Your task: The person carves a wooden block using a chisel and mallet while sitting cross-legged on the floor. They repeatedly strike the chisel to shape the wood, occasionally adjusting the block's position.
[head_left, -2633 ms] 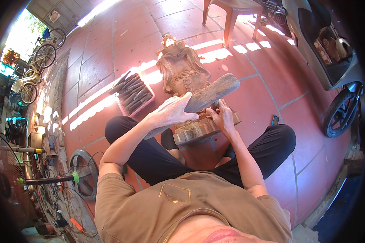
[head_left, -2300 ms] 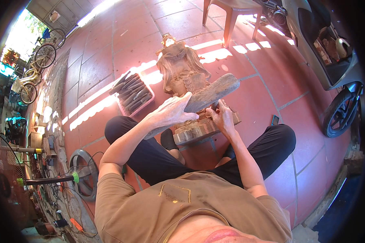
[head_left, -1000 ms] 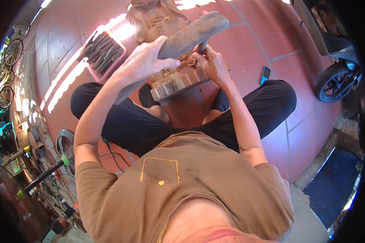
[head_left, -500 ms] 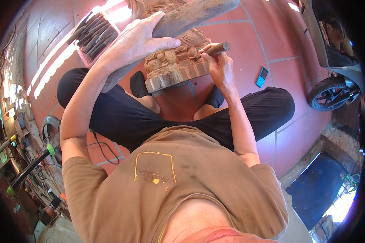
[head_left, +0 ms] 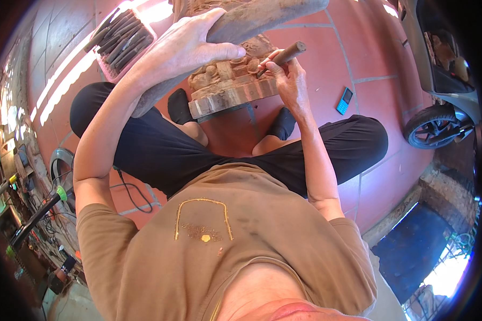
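My left hand (head_left: 182,49) is wrapped over a long, worn wooden bar (head_left: 268,20), thumb on the near side. The bar slants from beside my left knee up to the far right, above a carved wooden piece (head_left: 227,99) with raised, rounded relief and a thick pale edge. In my right hand (head_left: 292,88) is a carving chisel (head_left: 290,52) with a round brown handle, pinched low between thumb and fingers. Its thin end points down at the carving's right side; whether the tip touches the wood, I cannot tell. The bar hides part of the carving.
A pink basket (head_left: 110,68) of dark carving tools stands on the tiled floor at far left. A blue phone (head_left: 344,101) lies to the right, near a motorbike wheel (head_left: 434,127). My crossed legs flank the carving. A cable (head_left: 128,187) lies by my left thigh.
The chisel has shifted slightly, its handle tilting up and away. The wooden bar and my left hand have moved a little to the right over the carving. The view has shifted slightly.
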The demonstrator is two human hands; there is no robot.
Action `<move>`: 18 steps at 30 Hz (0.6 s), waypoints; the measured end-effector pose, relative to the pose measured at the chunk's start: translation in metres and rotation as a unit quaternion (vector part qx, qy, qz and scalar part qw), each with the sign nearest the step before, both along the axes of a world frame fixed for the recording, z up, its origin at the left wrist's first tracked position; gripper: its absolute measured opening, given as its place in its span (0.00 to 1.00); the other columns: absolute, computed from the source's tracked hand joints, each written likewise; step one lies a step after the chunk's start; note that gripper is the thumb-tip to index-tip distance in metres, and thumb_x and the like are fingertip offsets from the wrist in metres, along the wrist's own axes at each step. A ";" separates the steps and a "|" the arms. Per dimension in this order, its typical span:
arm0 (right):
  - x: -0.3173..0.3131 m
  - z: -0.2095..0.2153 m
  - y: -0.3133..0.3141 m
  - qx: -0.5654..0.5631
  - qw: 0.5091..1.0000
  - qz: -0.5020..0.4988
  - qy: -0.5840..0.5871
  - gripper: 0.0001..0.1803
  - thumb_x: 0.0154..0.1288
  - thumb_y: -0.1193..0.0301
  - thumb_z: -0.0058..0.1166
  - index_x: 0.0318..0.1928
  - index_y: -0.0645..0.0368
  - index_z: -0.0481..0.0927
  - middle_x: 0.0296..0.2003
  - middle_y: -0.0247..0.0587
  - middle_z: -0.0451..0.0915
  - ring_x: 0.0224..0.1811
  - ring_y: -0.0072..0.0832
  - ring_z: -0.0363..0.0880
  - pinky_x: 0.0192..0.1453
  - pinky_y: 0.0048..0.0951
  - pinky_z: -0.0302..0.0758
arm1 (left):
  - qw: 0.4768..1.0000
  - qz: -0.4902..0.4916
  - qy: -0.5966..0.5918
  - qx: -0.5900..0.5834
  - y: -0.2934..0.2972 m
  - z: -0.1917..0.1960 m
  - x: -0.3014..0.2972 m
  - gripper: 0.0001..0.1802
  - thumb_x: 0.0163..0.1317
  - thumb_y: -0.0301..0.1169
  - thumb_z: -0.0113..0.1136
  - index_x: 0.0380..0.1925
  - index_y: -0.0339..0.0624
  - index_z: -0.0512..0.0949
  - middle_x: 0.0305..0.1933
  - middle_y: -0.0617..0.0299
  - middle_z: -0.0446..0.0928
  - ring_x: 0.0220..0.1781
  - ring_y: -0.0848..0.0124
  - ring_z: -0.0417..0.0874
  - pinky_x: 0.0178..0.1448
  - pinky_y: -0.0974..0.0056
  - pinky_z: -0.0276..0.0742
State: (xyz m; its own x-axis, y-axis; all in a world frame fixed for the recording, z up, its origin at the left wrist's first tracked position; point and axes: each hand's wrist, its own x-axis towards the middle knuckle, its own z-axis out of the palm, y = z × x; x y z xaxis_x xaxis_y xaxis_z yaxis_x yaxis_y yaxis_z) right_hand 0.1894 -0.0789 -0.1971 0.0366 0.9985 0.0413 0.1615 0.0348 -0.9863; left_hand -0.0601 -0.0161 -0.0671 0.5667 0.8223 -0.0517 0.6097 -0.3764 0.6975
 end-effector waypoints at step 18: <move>0.015 0.011 0.003 0.017 0.999 -0.037 -0.004 0.08 0.74 0.79 0.54 0.51 0.63 0.75 0.39 0.39 0.83 0.42 0.26 0.86 0.47 0.26 0.83 | 1.000 0.025 -0.018 0.004 -0.001 -0.003 -0.007 0.47 0.60 0.53 0.70 0.67 0.24 0.67 0.55 0.38 0.82 0.58 0.56 0.84 0.65 0.57 0.75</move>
